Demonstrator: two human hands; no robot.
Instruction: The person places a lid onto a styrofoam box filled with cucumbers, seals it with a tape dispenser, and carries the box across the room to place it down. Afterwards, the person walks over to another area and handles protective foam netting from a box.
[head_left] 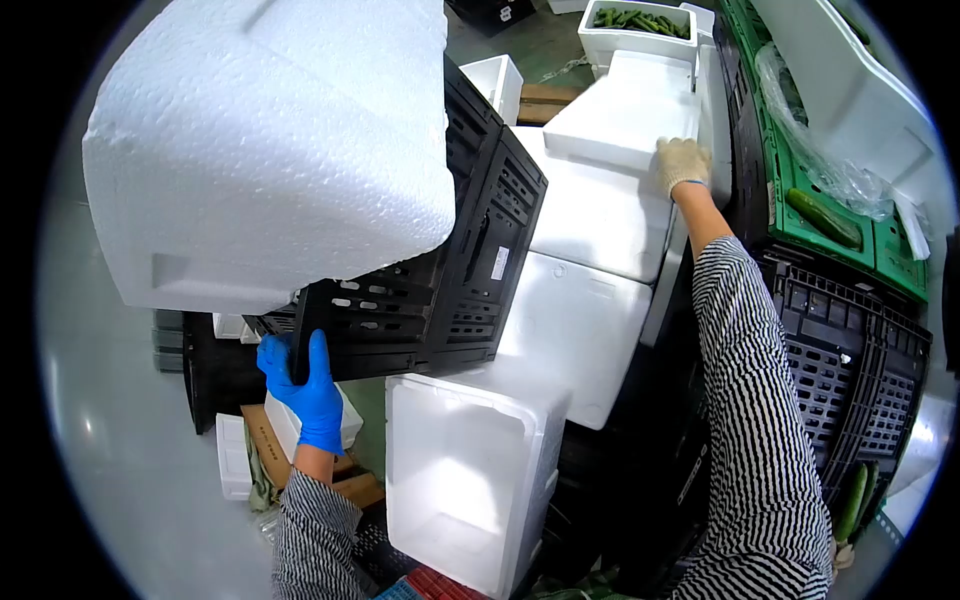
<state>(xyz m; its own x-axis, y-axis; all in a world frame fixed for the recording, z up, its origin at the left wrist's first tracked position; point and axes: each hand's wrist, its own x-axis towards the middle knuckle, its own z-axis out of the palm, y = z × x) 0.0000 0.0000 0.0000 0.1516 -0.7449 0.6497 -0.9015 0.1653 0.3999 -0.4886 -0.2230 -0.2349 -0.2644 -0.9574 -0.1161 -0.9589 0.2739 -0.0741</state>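
Blue-gloved, the left hand (308, 392) curls around the near rim of a black crate (470, 275) at eight o'clock, thumb up. Tilted near the centre, the crate shows slotted panels and a white label (500, 262); a bulky foam box (270, 150) hides part of it from ten o'clock. Stretched out toward two o'clock, the knit-gloved right hand (684, 165) touches a smooth white foam piece (622, 112); whether it pinches, I cannot tell.
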